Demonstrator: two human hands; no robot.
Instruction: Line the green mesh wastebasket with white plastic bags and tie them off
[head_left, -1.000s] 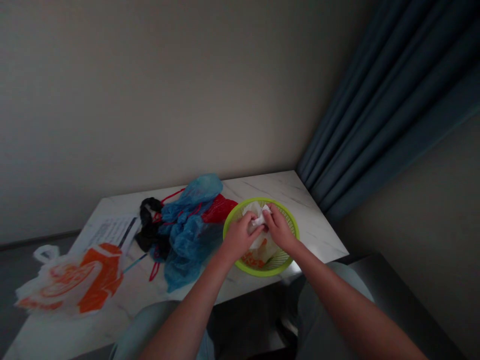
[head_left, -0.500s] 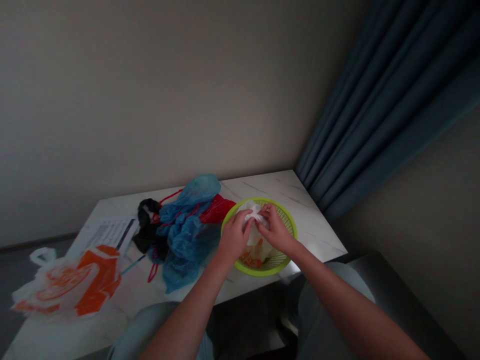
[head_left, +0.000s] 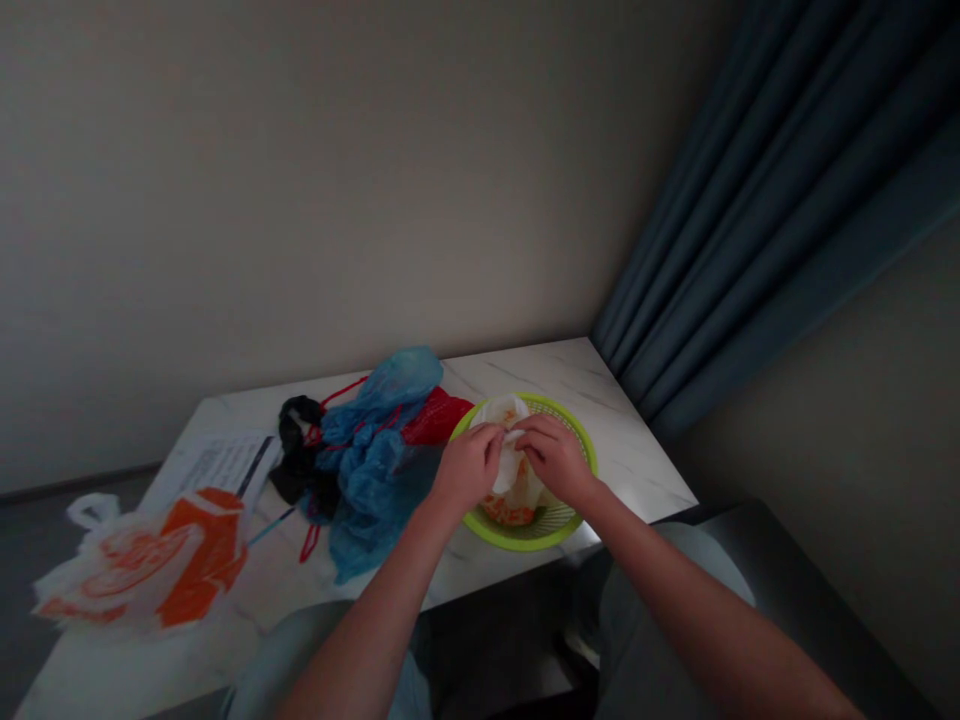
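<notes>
A white plastic bag (head_left: 516,487) with orange print lies partly inside a lime-green basket (head_left: 517,543). Above the basket, my left hand (head_left: 471,465) pinches the bag's gathered white top. My right hand (head_left: 553,455) grips the same part from the other side, fingertips close to the left ones. Both hands are closed, and their fingers hide some of the bunched plastic. The basket stands on a white marble-patterned table (head_left: 637,460).
Left of the basket lies a heap of blue plastic bags (head_left: 379,470) with a red bag (head_left: 437,415) and a black bag (head_left: 300,440). Farther left are a printed sheet (head_left: 217,465), a pen (head_left: 271,525) and an orange-and-white bag (head_left: 150,565). Blue curtains (head_left: 720,240) hang at right.
My hands have shifted their hold on the bag's top. The white plastic between them is less bunched, with more of it spread behind and below the fingers. The view has moved slightly.
</notes>
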